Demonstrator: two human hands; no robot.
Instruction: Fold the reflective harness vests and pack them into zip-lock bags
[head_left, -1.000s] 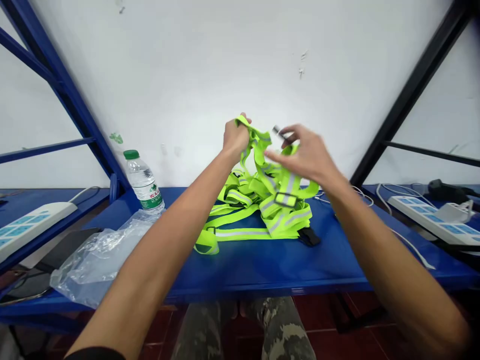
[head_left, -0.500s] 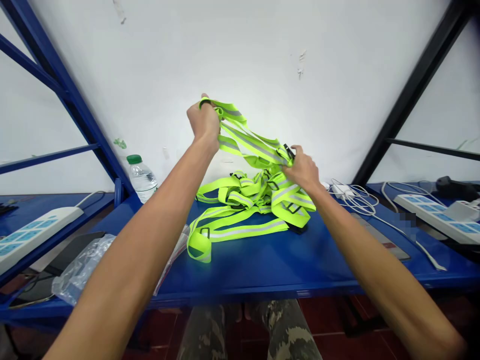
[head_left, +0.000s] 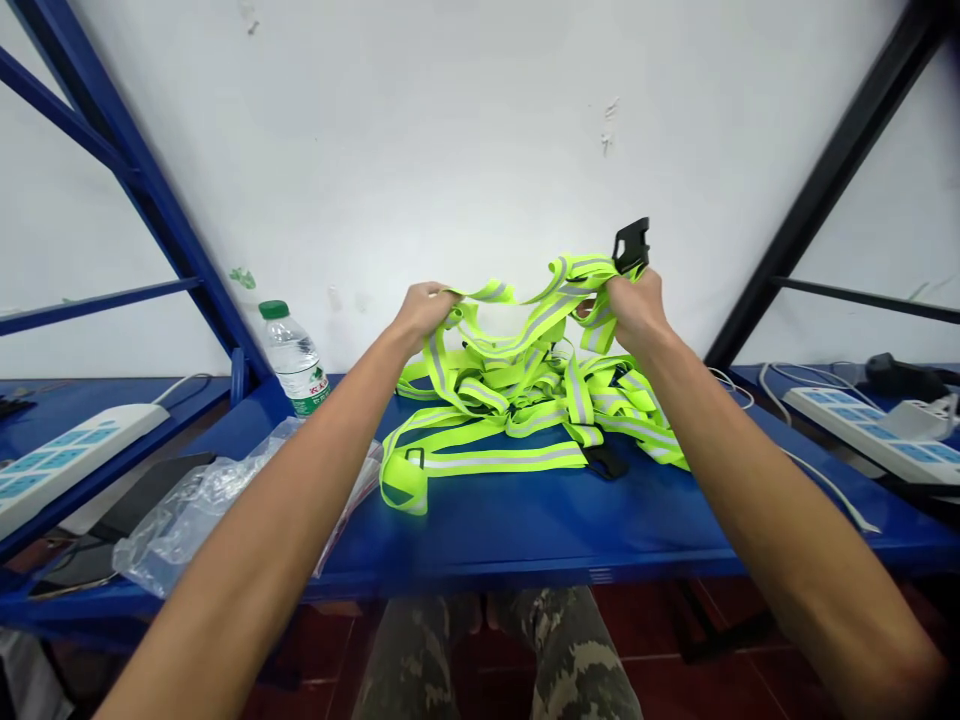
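Neon-yellow reflective straps (head_left: 517, 400) with grey stripes lie in a tangled heap on the blue table (head_left: 480, 530). Above the heap, my left hand (head_left: 426, 312) is closed on one strap end. My right hand (head_left: 636, 305) grips several bunched straps, and a black buckle (head_left: 631, 245) sticks up over its fingers. Between the hands a reflective strap (head_left: 536, 325) sags in loose curves, its lower parts running down into the heap. A second black buckle (head_left: 606, 461) rests on the table at the heap's front right. A strap loop with a slider (head_left: 415, 457) lies at the front left.
A green-capped water bottle (head_left: 294, 360) stands behind my left forearm, with a crumpled clear plastic bag (head_left: 199, 505) in front of it. Power strips (head_left: 75, 455) lie at both sides. White cables (head_left: 832, 490) run along the right. Blue shelf posts (head_left: 142, 220) rise at the left.
My left hand has come down and my right hand has moved up and to the right. The strap between them has gone slack. More straps now lie on the heap's right side.
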